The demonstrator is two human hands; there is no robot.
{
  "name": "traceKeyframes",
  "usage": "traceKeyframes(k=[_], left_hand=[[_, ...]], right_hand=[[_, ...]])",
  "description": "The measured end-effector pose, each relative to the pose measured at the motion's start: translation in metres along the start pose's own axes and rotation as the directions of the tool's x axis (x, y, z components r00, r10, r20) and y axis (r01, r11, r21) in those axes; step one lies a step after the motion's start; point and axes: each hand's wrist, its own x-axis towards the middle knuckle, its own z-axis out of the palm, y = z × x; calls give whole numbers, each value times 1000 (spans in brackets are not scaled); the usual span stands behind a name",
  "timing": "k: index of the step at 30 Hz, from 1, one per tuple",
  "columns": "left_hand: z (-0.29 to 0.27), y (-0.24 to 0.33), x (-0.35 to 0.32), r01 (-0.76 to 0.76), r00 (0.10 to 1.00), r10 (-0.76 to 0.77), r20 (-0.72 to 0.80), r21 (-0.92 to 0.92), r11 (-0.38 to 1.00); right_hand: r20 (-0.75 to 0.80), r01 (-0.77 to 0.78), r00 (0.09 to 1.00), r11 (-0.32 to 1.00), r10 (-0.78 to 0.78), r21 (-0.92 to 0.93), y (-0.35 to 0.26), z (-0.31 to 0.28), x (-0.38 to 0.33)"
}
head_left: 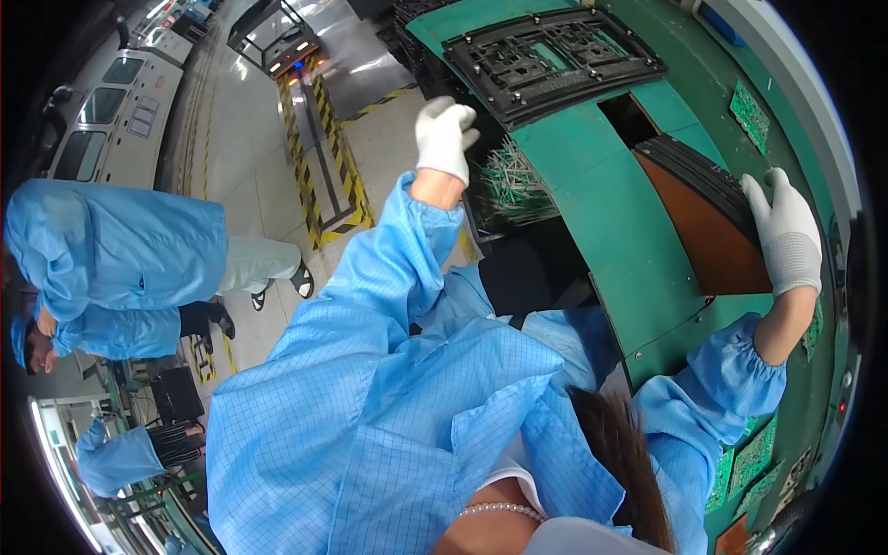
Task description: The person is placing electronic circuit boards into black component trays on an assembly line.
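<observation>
My left hand (444,139), in a white glove, is raised over the left edge of the green bench (615,217). Its fingers curl loosely with a gap at the thumb, and nothing shows in them. Below and beside it lies a heap of thin pale-green strips (511,180). My right hand (786,227), also gloved, has its fingers spread at the right end of a black-topped block with a brown side (698,222). It seems to touch the block's black edge. Ahead on the bench lies a black fixture frame (555,60) with cut-out openings and small knobs.
A dark rectangular opening (627,120) lies in the bench beside the block. Green circuit boards (750,116) lie along the right side. At left, a person in a blue coat (139,242) stands on the floor. A wheeled cart (277,46) stands by yellow-black floor tape (301,162).
</observation>
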Motion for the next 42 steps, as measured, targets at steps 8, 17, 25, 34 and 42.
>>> traceKeyframes(k=[8,17,25,34,42], left_hand=[[10,36,115,-364,914,364,182,764,532],[7,39,118,-317,936,312,161,771,553],[9,54,75,-311,947,243,212,799,515],[11,22,44,-169,985,147,89,642,748],[4,40,44,-89,992,23,120,581,809]], right_hand=[[-252,338,886,914,-390,-227,60,44,13],[-24,39,999,999,-38,30,12,9,8],[32,5,999,1000,-6,22,-13,-17,4],[26,32,999,999,-32,-24,-33,-17,29],[4,58,998,994,-59,92,-15,1,49]])
